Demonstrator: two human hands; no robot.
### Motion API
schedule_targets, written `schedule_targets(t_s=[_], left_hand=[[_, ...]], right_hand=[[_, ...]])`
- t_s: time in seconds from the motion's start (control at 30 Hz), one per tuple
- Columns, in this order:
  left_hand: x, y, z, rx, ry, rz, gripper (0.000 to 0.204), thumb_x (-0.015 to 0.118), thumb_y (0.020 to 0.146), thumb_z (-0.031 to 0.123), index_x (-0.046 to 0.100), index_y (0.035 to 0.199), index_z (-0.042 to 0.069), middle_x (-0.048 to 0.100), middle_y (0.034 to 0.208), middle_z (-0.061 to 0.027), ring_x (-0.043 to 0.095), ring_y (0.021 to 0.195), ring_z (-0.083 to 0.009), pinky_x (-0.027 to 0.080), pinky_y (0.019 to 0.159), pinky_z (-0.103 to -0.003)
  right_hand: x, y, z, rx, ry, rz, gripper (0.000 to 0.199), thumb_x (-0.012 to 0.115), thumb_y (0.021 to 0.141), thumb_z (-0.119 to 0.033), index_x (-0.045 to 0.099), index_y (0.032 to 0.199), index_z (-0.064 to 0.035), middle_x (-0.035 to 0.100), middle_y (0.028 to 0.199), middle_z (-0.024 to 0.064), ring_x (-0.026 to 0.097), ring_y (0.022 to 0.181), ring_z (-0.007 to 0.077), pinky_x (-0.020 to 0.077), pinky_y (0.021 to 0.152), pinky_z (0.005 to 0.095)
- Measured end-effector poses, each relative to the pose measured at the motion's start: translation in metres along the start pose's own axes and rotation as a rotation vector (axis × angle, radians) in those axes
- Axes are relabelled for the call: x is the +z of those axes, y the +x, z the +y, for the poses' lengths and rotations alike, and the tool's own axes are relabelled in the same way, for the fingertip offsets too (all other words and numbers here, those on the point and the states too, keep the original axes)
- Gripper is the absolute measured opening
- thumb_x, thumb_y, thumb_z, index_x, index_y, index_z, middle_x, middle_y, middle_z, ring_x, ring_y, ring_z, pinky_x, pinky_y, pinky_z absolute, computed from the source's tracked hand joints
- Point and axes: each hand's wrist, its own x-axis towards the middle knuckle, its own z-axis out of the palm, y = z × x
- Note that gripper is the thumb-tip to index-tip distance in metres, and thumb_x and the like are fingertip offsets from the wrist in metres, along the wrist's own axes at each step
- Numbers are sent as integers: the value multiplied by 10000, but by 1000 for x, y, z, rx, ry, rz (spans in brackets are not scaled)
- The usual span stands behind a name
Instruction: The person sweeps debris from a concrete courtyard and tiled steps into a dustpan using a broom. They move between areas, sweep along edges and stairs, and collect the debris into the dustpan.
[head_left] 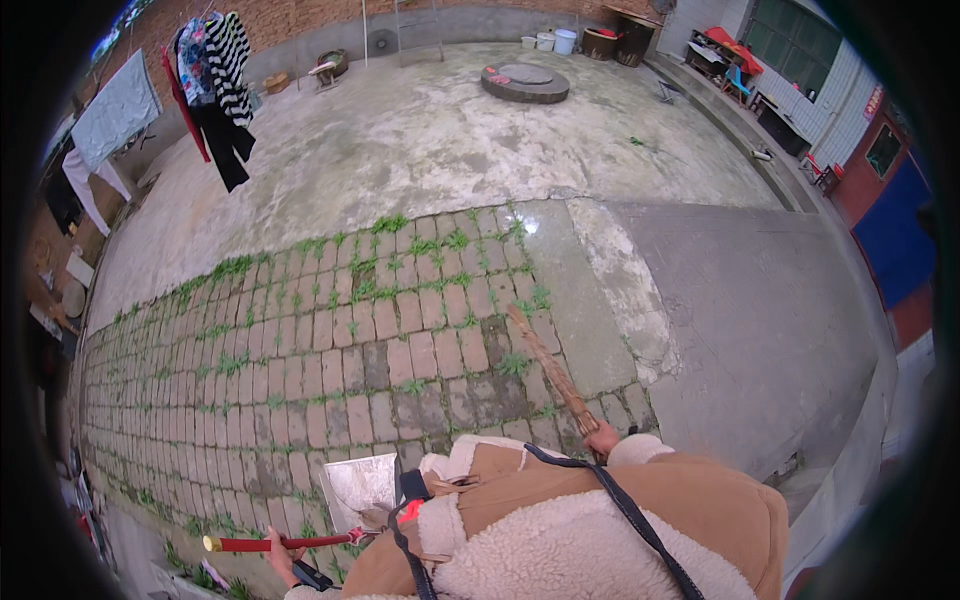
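Observation:
My left hand [280,556], low at the left, is closed round the red handle of a dustpan. The yellow-tipped handle points left, and the dustpan's pale metal pan [360,492] lies just in front of my coat, partly hidden by it. Out to the right, my right hand [602,438] grips a long brown stick [552,370] with a rough, bundled-looking surface. It slants forward and left over the bricks; whatever lies behind the hand is covered by my sleeve. Beneath both is brick paving [330,370] with green weeds [515,364] growing in its joints.
A concrete slab [750,310] borders the bricks on the right. Farther off stands a round stone [525,84] on the concrete yard. Clothes [215,80] hang at the far left. Buckets [565,42] line the back wall, and a raised step [735,130] runs along the right.

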Motion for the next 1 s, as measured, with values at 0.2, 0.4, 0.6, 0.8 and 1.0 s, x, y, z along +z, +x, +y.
schedule_targets(t_s=[0.2,0.4,0.6,0.8,1.0], left_hand=[[190,114,131,160,0,-55,331,631,744,394,468,726,106,458,629,-20,467,482,-146,431,336,-261],[342,178,221,205,-57,-77,294,632,752,375,467,751,131,446,622,1,441,491,-103,390,364,-208],[497,176,314,227,-10,-123,331,642,720,416,505,809,128,476,697,-22,468,554,-127,422,406,-227],[663,180,402,198,34,-58,388,618,728,393,500,810,33,499,722,-61,524,543,-205,475,331,-302],[847,187,471,196,77,-132,384,628,730,365,506,831,15,542,787,-90,541,546,-244,492,336,-337]], right_hand=[[-19,48,-80,399,289,309,411,655,570,-35,516,953,20,584,726,120,572,584,221,464,529,345],[-34,139,-132,649,527,340,172,637,606,-36,562,731,55,575,637,136,561,514,227,447,466,352],[-82,308,-146,389,169,49,162,585,700,-166,592,733,-8,590,652,153,547,498,227,443,459,362],[-154,478,-248,543,866,209,277,556,687,-33,472,949,-66,504,593,105,518,463,216,427,396,358],[-243,594,-388,180,1009,407,547,554,596,57,410,1114,-44,529,722,98,484,455,164,396,389,299]])
